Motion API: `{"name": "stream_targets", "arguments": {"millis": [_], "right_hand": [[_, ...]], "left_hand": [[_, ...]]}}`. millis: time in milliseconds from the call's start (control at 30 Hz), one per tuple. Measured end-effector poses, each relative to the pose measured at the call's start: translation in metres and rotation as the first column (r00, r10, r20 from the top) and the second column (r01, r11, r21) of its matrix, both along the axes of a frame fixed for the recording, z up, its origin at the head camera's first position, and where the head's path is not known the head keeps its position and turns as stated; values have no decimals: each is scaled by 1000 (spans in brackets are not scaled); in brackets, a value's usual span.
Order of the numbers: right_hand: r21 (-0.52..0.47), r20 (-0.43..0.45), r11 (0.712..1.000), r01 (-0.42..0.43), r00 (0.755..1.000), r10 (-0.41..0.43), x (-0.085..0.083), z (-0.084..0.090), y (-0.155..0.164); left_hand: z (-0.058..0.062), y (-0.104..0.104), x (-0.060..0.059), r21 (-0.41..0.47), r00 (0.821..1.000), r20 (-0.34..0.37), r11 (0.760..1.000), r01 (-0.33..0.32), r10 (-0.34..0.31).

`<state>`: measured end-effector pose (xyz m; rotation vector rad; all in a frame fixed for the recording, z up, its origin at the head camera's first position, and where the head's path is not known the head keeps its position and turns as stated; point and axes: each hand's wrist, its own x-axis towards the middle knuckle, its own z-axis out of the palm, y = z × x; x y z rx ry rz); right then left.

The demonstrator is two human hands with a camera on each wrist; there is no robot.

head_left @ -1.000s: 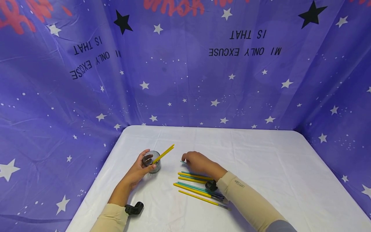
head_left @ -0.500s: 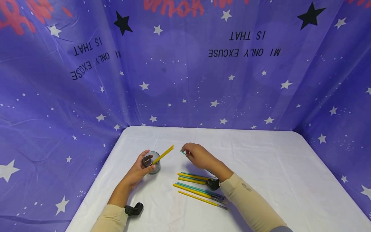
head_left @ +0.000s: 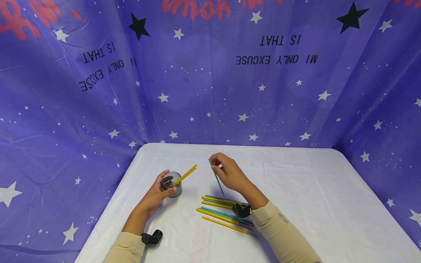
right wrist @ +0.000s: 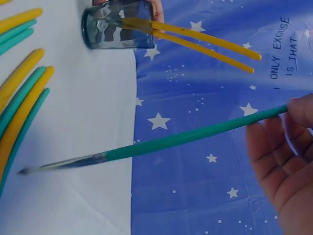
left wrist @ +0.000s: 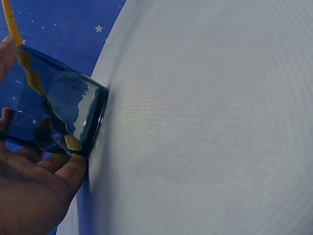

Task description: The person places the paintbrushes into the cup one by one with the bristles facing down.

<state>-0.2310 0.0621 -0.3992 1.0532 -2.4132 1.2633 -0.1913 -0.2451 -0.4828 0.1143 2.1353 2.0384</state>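
My left hand (head_left: 159, 193) grips a clear glass jar (left wrist: 58, 98) that stands on the white table, fingers round its far side and thumb at the front. Two yellow paintbrushes (head_left: 185, 174) lean in the jar, their handle ends sticking out up and to the right. To the right of the jar, raised over the table, my right hand (head_left: 230, 173) pinches a teal paintbrush (right wrist: 181, 137) near the end of its handle. Its bristles point down toward the table, as the right wrist view also shows.
Several yellow and teal paintbrushes (head_left: 220, 215) lie side by side on the white table (head_left: 296, 182), below my right hand; my right wrist with its black camera (head_left: 241, 210) covers part of them. A purple star-printed curtain (head_left: 210, 73) rises behind the table and along both sides.
My right hand has lifted the teal paintbrush up and away from the others, and the brush has swung to hang bristles down. My left hand and the jar have stayed put.
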Motion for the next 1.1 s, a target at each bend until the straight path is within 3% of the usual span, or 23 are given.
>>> {"name": "stream_targets", "arguments": {"millis": [167, 300, 533, 833, 933, 1100], "right_hand": [[-170, 48, 985, -3, 999, 11, 4, -3, -1], [-333, 94, 943, -5, 995, 38, 9, -4, -6], [-565, 106, 824, -29, 989, 107, 18, -3, -18], [-748, 69, 663, -31, 990, 125, 24, -4, -41], [-759, 45, 649, -42, 992, 117, 27, -6, -49], [-747, 27, 662, -57, 993, 115, 32, -10, -61]], "left_hand": [[0, 0, 0, -4, 1000, 1, 1000, 2, -2], [0, 0, 1, -6, 1000, 3, 1000, 6, -6], [-1, 0, 0, -4, 1000, 1, 1000, 4, -4], [-2, 0, -1, -7, 1000, -1, 1000, 1, -1], [-1, 0, -1, -10, 1000, 2, 1000, -3, 3], [-2, 0, -2, -8, 1000, 3, 1000, -1, 1]]}}
